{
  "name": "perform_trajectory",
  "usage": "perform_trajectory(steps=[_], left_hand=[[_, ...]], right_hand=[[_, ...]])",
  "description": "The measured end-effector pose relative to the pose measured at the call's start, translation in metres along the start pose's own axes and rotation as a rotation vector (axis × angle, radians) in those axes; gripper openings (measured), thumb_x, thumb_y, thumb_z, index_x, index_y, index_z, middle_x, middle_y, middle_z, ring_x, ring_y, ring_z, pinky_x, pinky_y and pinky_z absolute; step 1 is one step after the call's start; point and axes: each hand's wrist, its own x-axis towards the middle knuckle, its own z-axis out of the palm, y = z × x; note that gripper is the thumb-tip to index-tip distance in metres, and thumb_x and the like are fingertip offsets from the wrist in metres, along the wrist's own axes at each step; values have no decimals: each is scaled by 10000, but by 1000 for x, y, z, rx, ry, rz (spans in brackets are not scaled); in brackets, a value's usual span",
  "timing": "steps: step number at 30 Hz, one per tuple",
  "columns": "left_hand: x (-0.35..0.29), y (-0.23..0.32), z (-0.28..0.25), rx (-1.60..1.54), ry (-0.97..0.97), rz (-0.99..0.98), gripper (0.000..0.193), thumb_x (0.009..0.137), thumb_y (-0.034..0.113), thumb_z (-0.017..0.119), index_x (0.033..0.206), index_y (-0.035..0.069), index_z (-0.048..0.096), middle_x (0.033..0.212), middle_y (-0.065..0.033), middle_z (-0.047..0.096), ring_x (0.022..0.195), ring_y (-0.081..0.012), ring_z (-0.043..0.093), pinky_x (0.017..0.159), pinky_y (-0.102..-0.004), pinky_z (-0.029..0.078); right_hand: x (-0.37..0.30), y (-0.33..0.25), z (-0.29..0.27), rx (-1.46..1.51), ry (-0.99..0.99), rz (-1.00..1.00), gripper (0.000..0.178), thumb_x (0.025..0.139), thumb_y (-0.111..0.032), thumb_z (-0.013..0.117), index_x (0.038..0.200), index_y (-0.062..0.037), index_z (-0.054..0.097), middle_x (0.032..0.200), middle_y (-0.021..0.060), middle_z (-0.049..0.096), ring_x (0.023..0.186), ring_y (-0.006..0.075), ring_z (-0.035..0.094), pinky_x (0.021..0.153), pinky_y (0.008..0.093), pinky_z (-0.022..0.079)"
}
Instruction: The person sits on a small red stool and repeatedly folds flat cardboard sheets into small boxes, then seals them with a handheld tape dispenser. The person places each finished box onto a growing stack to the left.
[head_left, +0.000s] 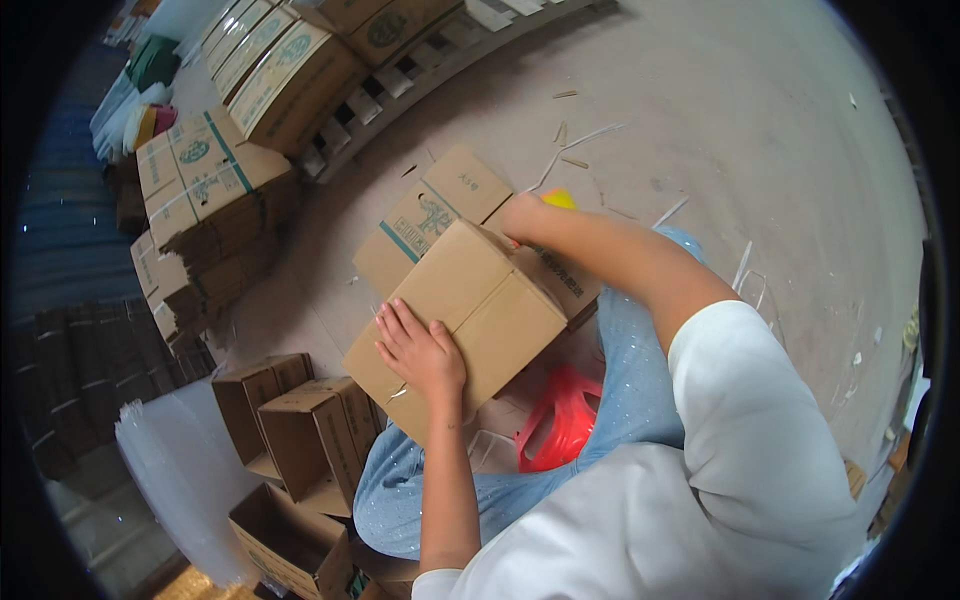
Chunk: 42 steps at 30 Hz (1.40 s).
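A plain brown cardboard box (490, 315) is tilted in front of me, between my bent legs. My left hand (425, 358) lies flat on its near left part, fingers spread. At the box's far right edge my right hand (522, 217) is closed. A yellow piece (560, 199) shows just beyond that hand, and a bit of orange-red shows below it. What the fingers hold is mostly hidden. Under and behind the box lies flat printed cardboard (430, 205) with a green stripe.
Open-ended small boxes (310, 435) stand at the left beside clear plastic sheeting (185, 470). Strapped stacks of flat cartons (205, 185) and a wooden pallet (400, 85) with boxes are farther off. A red plastic bag (565, 425) lies between my legs; strap scraps (570, 150) litter the floor.
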Motion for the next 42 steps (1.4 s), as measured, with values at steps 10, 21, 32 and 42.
perform_trajectory(steps=[10, 21, 32, 42], left_hand=[[-163, -18, -34, -691, -267, -210, 328, 904, 294, 564, 788, -2, 644, 694, -140, 648, 558, -256, 607, 561, -368, 482], [-97, -52, -44, -763, 31, -640, 470, 858, 221, 561, 1233, -45, 461, 1097, -256, 604, 1036, -403, 586, 894, -440, 443], [-130, -42, -110, -2065, -679, -743, 353, 979, 299, 442, 1157, 19, 563, 1080, -127, 654, 974, -214, 639, 886, -355, 504], [-77, -104, -95, -1517, -310, -750, 114, 893, 124, 580, 926, 22, 620, 777, -65, 664, 624, -126, 637, 580, -278, 533]], right_hand=[[-108, -43, -163, 143, 488, -4, 391, 721, -269, 677, 1108, -237, 639, 1064, 114, 608, 935, 292, 642, 727, 427, 522], [-238, -98, -90, 221, 269, -17, 537, 698, -286, 671, 1230, -238, 610, 1000, 109, 655, 928, 286, 634, 757, 382, 511], [-281, -177, -124, 203, 438, -482, 593, 676, -244, 741, 1247, -303, 596, 1128, 97, 592, 886, 287, 639, 754, 361, 540], [-273, -151, -143, 154, 422, -404, 569, 741, -357, 695, 1287, -298, 545, 1159, 118, 586, 911, 331, 635, 778, 412, 526]])
